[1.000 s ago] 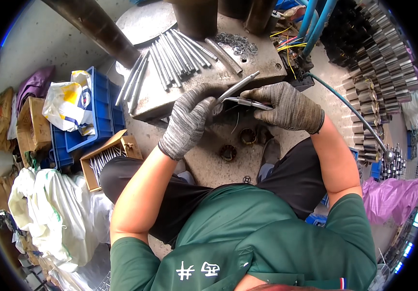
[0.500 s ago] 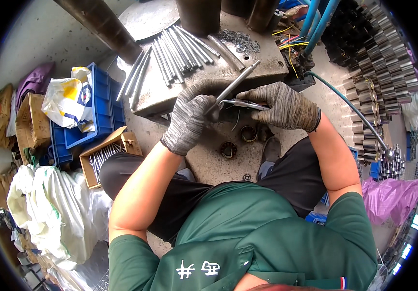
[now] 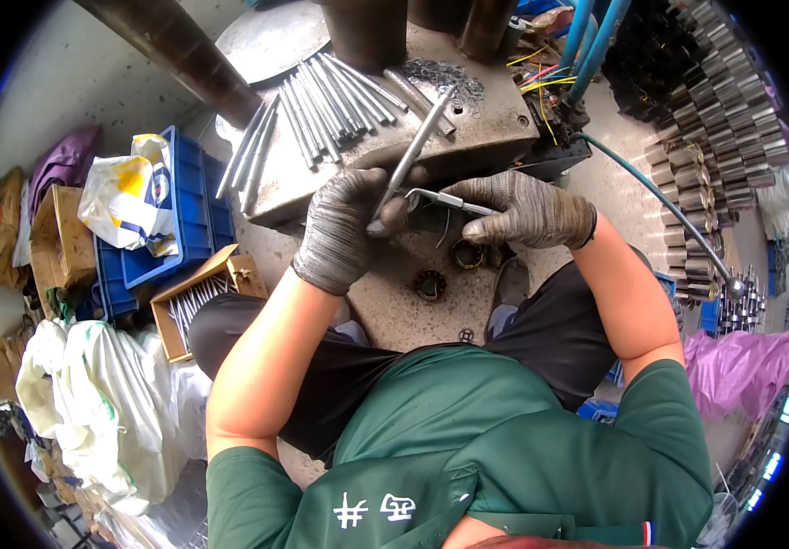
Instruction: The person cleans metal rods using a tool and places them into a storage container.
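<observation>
My left hand (image 3: 339,224), in a grey knit glove with dark smudges, is closed around a silver metal rod (image 3: 420,146). The rod slants up to the right, its lower end showing by my fingers. In my right hand (image 3: 531,210), gloved alike, is a slim silver hooked tool (image 3: 456,200), gripped by its handle. Its thin bent tip sits just right of the rod; whether they touch I cannot tell. Beyond my hands, several similar metal rods (image 3: 335,105) lie side by side on the worn metal bench (image 3: 289,188).
Small metal clips (image 3: 445,78) are heaped behind the rods. To the left are a blue crate (image 3: 198,197) and a cardboard box (image 3: 170,329) of thin rods. Two dark rings (image 3: 430,285) lie on the floor between my feet. Stacked metal cylinders (image 3: 719,137) stand at right.
The rod has tilted more upright and its lower end has come into sight. My right hand has shifted slightly; the tool's hooked tip now shows clearly beside the rod.
</observation>
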{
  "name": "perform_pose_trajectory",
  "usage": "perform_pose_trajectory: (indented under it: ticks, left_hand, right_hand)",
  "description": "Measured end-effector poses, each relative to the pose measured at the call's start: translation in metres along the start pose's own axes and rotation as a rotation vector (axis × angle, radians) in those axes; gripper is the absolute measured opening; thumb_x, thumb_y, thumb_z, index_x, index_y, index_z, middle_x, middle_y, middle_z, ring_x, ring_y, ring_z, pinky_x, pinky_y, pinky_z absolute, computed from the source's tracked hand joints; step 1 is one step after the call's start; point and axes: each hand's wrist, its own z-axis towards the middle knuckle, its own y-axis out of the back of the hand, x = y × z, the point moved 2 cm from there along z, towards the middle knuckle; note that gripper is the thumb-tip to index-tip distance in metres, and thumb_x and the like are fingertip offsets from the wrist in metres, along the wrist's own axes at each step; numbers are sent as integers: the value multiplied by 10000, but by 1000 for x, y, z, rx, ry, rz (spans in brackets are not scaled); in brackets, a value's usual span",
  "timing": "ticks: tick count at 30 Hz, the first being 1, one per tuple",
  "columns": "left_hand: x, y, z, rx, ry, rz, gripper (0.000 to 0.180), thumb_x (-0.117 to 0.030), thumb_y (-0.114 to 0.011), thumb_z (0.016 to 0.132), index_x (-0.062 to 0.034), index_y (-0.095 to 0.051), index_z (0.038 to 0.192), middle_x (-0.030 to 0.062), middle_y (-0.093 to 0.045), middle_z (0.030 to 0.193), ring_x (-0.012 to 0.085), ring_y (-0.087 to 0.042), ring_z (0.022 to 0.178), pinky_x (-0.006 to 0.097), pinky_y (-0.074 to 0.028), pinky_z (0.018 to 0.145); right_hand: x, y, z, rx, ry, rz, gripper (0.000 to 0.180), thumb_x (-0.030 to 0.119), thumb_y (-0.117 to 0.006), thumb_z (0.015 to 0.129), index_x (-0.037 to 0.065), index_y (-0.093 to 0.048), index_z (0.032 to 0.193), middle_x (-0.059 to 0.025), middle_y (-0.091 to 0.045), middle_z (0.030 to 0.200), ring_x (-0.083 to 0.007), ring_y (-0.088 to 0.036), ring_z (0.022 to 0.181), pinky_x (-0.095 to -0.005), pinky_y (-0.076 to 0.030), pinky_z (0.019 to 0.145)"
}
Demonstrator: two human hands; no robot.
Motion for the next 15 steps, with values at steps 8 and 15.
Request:
perform_pose_trajectory:
  ticks: [8,15]
  left_hand:
    - [-8,-11,-2,199,-74,-170,609,-143,-694,889,-17,-491,1448,105,-646,1082,137,-607,684,306,-564,700]
    - [-2,-6,-1,55,-154,-142,521,-99,-630,1009,-114,-464,1503,113,-632,1107,144,-623,816,254,-561,657]
  right_hand:
    - [-4,32,-10,-393,102,-132,325,118,-741,878,37,-659,1181,-54,-673,968,-145,-625,929,-324,-520,865]
    - [-24,44,-5,-728,295,-702,273,20,-673,801,46,-650,1071,-168,-662,1012,-408,-630,988,-467,-524,852]
